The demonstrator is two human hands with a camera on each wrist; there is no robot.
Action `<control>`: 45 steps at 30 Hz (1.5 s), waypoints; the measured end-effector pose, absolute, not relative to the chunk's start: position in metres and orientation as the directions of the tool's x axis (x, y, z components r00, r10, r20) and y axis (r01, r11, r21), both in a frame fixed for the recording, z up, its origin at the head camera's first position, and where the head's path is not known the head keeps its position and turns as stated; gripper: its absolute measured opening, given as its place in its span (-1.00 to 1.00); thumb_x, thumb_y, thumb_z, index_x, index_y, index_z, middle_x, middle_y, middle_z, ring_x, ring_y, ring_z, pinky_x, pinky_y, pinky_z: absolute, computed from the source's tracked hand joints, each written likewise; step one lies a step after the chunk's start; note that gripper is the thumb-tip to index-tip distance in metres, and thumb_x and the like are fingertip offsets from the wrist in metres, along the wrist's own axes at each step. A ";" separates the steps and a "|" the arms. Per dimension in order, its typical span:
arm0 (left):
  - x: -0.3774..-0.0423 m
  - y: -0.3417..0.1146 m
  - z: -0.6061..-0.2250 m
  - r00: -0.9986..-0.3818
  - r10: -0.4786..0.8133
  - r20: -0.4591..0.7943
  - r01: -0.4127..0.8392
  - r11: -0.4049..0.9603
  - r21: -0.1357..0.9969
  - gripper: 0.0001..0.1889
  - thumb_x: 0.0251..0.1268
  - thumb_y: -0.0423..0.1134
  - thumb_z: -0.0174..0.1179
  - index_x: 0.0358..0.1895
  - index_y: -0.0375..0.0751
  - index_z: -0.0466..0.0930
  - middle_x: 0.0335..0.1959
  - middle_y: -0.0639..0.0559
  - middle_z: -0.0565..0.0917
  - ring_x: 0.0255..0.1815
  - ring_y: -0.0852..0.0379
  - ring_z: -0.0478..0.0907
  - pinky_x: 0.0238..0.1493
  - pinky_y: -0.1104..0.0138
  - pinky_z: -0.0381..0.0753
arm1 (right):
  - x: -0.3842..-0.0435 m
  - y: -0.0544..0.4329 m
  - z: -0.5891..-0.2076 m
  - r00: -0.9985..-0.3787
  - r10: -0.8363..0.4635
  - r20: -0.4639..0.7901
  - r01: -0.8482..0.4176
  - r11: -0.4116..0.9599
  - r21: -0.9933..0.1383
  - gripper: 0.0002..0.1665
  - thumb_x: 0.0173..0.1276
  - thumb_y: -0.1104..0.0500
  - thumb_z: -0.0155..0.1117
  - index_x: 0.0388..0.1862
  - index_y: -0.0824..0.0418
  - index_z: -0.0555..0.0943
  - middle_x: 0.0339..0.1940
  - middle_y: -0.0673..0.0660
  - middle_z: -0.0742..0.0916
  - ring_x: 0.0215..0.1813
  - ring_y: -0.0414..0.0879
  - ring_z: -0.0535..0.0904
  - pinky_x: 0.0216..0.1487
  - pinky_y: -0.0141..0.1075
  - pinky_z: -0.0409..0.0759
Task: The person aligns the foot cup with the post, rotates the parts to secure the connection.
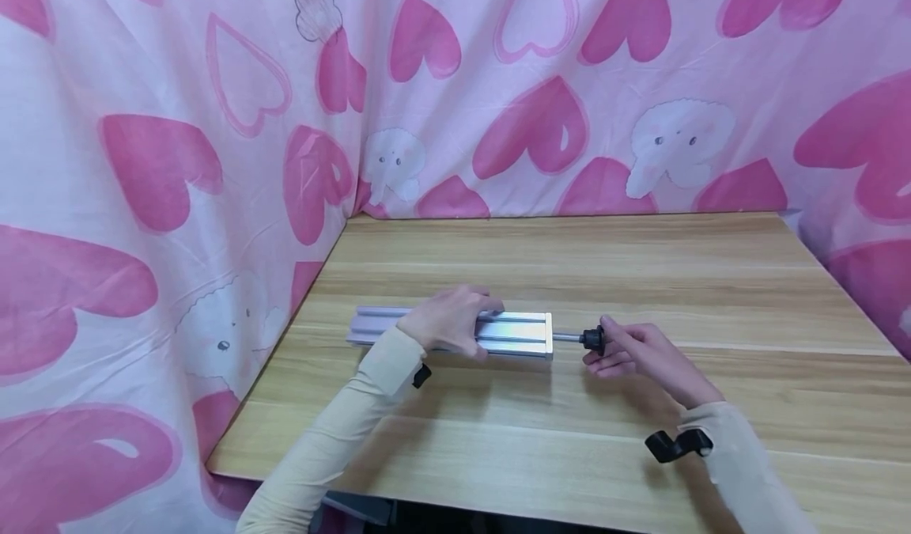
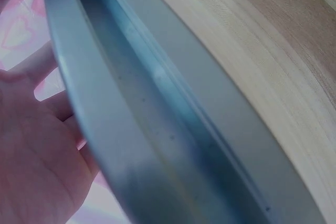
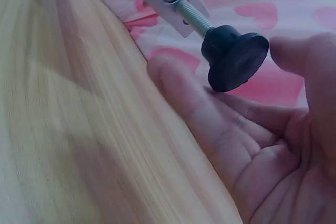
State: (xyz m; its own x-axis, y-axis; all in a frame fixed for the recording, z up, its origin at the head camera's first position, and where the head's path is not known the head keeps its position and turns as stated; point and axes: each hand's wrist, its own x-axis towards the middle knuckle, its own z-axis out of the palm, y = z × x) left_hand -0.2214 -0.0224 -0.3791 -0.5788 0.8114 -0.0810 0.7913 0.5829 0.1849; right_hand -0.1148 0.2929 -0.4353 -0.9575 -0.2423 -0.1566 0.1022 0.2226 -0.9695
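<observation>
Left hand [image 1: 451, 320] grips a long silver aluminium bar with grooved faces [image 1: 515, 330] from above, fingers over the far side and thumb on the near side, spread just wide enough to span it. That bar lies crosswise, its left end near the left edge of the pale wood-grain desk [image 1: 712, 281], roughly midway between back and front edges. Its shadow suggests it is held off the surface, so a slackened hold could drop or tilt it; smooth metal could also let it twist if force comes at the other end. At the bar's right end sits a flat silver metal end plate [image 1: 549, 336], with a thin threaded steel rod [image 1: 567, 337] standing out of it. Sideways pressure could bind that thread. Next comes a round black knob [image 1: 592, 340], well apart from the desk's right edge. Right hand [image 1: 651, 352] holds it lightly, half spread, thumb at the rim, fingers beneath, index finger stretched past it; how firm the pinch is I cannot tell. Such slight contact could slip, most likely if the rod turns stiffly.
</observation>
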 end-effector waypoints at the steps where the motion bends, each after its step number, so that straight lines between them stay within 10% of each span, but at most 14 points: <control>1: -0.222 -0.023 -0.379 -0.580 0.810 -0.085 0.789 0.585 0.188 -0.26 -0.13 0.08 0.45 0.26 -0.02 0.60 -0.05 0.07 0.68 -0.16 0.18 0.53 -0.06 0.30 0.59 | -0.114 0.292 -0.436 -0.960 -0.242 -0.141 0.083 0.234 -0.969 -0.21 0.66 -0.15 -0.17 0.29 0.60 0.42 0.02 0.48 0.73 -0.05 0.10 0.78 -0.01 -0.18 0.72; 10: -0.226 -0.025 -0.378 -0.592 0.801 -0.092 0.770 0.596 0.229 -0.23 -0.14 0.05 0.46 0.29 -0.06 0.57 0.00 0.05 0.70 -0.15 0.17 0.54 -0.03 0.28 0.60 | -0.108 0.290 -0.440 -0.965 -0.195 0.177 -0.220 0.229 -0.948 -0.25 0.33 0.32 0.38 0.48 0.25 0.37 0.33 0.35 0.57 0.12 -0.12 0.71 0.09 -0.32 0.66; 16: -0.226 -0.025 -0.377 -0.589 0.802 -0.099 0.772 0.595 0.224 -0.24 -0.12 0.06 0.43 0.30 -0.03 0.56 -0.01 0.06 0.68 -0.16 0.18 0.53 -0.07 0.31 0.58 | -0.108 0.292 -0.440 -0.965 -0.170 0.198 -0.238 0.260 -0.936 -0.30 0.27 0.28 0.46 0.39 0.26 0.49 0.20 0.07 0.69 0.09 -0.20 0.71 0.08 -0.38 0.65; 26: -0.223 -0.024 -0.375 -0.575 0.815 -0.077 0.789 0.577 0.209 -0.26 -0.11 0.07 0.44 0.27 -0.05 0.58 -0.04 0.06 0.69 -0.18 0.17 0.53 -0.07 0.30 0.59 | -0.113 0.293 -0.441 -0.981 -0.179 0.071 -0.110 0.222 -0.969 -0.52 0.57 0.11 0.12 0.17 0.53 0.54 -0.18 0.25 0.82 -0.18 0.02 0.80 -0.11 -0.16 0.74; 34: -0.224 -0.025 -0.377 -0.578 0.811 -0.086 0.786 0.582 0.209 -0.26 -0.12 0.06 0.45 0.27 -0.05 0.58 -0.03 0.06 0.70 -0.18 0.17 0.53 -0.08 0.31 0.59 | -0.119 0.285 -0.440 -0.988 -0.143 -0.062 0.025 0.246 -0.969 -0.32 0.60 -0.11 0.02 0.05 0.58 0.59 -0.35 0.28 0.79 -0.35 0.03 0.77 -0.25 -0.10 0.75; 45: -0.226 -0.026 -0.381 -0.583 0.808 -0.084 0.781 0.586 0.215 -0.23 -0.12 0.09 0.44 0.29 -0.05 0.57 0.06 0.02 0.69 -0.11 0.15 0.54 0.02 0.24 0.61 | -0.117 0.287 -0.439 -0.969 -0.223 -0.104 0.052 0.227 -0.972 -0.17 0.67 -0.19 -0.28 0.22 0.61 0.46 -0.12 0.46 0.75 -0.20 0.17 0.78 -0.15 -0.08 0.74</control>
